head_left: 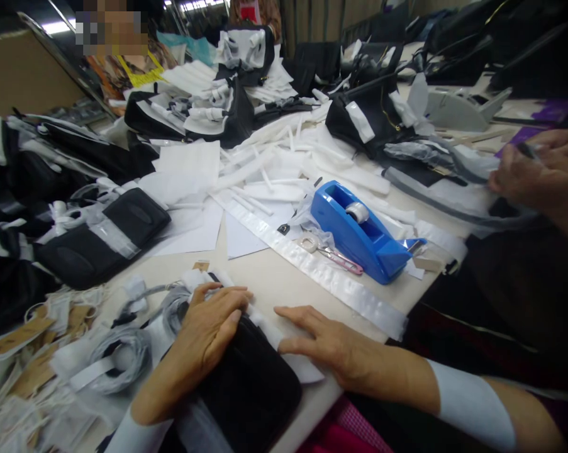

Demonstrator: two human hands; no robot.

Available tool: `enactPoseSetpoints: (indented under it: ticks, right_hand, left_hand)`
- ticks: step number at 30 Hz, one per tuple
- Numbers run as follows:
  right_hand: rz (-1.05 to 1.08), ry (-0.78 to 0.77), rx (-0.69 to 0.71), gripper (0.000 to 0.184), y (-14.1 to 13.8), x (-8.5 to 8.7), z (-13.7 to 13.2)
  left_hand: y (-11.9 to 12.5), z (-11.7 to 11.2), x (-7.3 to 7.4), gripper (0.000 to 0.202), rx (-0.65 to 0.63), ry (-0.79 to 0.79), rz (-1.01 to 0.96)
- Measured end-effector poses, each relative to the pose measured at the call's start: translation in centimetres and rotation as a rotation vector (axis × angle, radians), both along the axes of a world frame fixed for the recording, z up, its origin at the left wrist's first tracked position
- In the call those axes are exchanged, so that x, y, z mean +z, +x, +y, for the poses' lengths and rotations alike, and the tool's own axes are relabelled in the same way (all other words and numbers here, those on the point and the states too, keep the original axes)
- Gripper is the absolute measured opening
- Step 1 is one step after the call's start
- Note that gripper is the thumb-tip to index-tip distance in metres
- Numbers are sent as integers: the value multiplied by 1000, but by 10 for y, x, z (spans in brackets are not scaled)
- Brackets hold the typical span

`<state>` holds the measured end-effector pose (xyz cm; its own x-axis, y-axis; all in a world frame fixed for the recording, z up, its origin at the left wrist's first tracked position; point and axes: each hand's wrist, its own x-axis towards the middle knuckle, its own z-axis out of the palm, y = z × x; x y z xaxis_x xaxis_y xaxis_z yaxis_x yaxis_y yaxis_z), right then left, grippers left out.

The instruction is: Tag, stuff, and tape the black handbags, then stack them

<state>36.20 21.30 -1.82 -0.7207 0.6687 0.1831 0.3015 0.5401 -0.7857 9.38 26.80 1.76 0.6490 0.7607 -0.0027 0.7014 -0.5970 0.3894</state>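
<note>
A black bag (258, 384) lies at the table's near edge in front of me, with white foam sheet (302, 368) along its far side. My left hand (212, 327) grips the bag's upper left edge, thumb on the black side and fingers over the white sheet. To the right, my right hand (324, 343) is open, fingers spread, its fingertips over the white sheet beside the bag. Whether they touch it I cannot tell. Left of my left hand lies a coiled strap (121, 358) in clear wrapping.
A blue tape dispenser (359, 233) stands right of the middle, by pink-handled snips (343, 259). Brown tags (38, 368) pile at lower left. Another black bag (109, 236) lies left; wrapped bags (236, 113) fill the back. A co-worker's hand (543, 170) is at right.
</note>
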Motion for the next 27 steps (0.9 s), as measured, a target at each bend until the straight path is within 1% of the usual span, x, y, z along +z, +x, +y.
enactPoseSetpoints:
  ticks: [2, 3, 5, 8, 11, 13, 15, 18, 20, 23, 25, 27]
  right_hand:
    - [-9, 55, 11, 46, 0, -1, -2]
    - [19, 51, -2, 41, -2, -2, -1]
    - [116, -6, -46, 34, -10, -3, 1]
    - [243, -135, -138, 24, -25, -6, 4]
    - [319, -357, -287, 12, -42, -7, 7]
    - [341, -503, -371, 13, -55, -6, 11]
    - [318, -559, -440, 16, -66, -2, 16]
    - [231, -536, -512, 16, -76, 5, 24]
    - [193, -486, -515, 14, -77, 9, 25]
    - [219, -385, -429, 10, -72, 14, 20]
    - [257, -339, -357, 13, -69, 14, 17]
    - [255, -329, -297, 17, -68, 13, 20]
  left_hand:
    - [-2, 0, -1, 27, 0, -6, -10]
    - [-3, 0, -1, 27, -3, -12, -15]
    - [-3, 0, 0, 26, -19, -27, -25]
    - [-3, -1, 3, 26, -34, -41, -46]
    - [-1, -2, 8, 27, -28, -48, -50]
    - [1, -2, 10, 29, -21, -50, -42]
    - [1, -3, 10, 32, -25, -35, -42]
    - [-1, -2, 6, 33, -36, -12, -49]
    - [-2, -2, 4, 33, -39, 1, -52]
    - [-2, -2, 2, 34, -36, 31, -52]
    - [1, -1, 1, 34, -35, 31, -34]
    - [4, 0, 2, 32, -45, 24, -8]
